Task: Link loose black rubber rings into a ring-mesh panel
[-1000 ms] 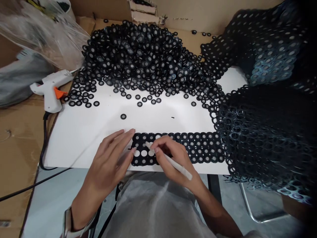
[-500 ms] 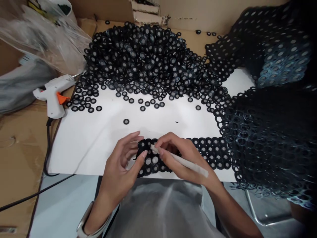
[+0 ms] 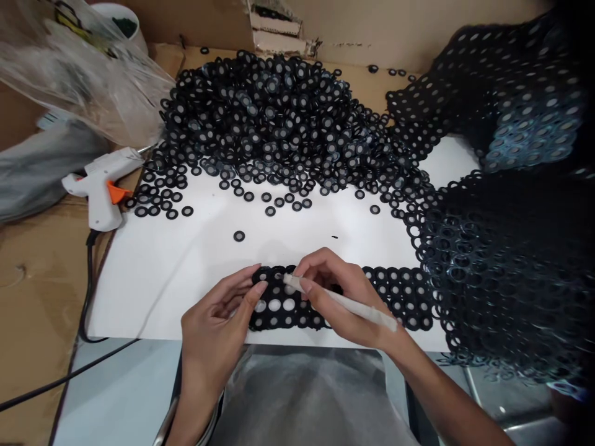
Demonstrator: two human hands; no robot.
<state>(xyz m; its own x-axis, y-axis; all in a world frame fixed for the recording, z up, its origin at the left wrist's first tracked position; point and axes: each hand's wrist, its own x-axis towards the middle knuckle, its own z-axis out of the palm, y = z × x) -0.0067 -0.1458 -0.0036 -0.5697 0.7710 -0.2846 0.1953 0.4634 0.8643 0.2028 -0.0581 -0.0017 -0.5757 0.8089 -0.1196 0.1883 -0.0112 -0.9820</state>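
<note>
A strip of black rings joined in rows [image 3: 403, 291] lies along the near edge of a white board [image 3: 153, 279]. Some rings show grey centres, while a few near its left end show white through. My left hand [image 3: 214, 322] pinches that left end between thumb and fingers. Gripped like a pen in my right hand [image 3: 341, 291] is a slim whitish stick [image 3: 362, 310]. Its tip meets the upper rows of the strip, a little right of my left thumb. The right fingers cover part of the strip's middle.
A large heap of loose black rings [image 3: 279, 118] fills the back of the board. At left lies a white glue gun [image 3: 103, 189] with its black cable [image 3: 88, 285]. Clear plastic bags [image 3: 102, 87] sit behind it. Joined ring sheets [image 3: 502, 248] drape down the right side.
My left hand has shifted left, its fingers closing from spread to a pinch on the strip's end. The stick's tip stays near the upper rows. The view has tipped slightly.
</note>
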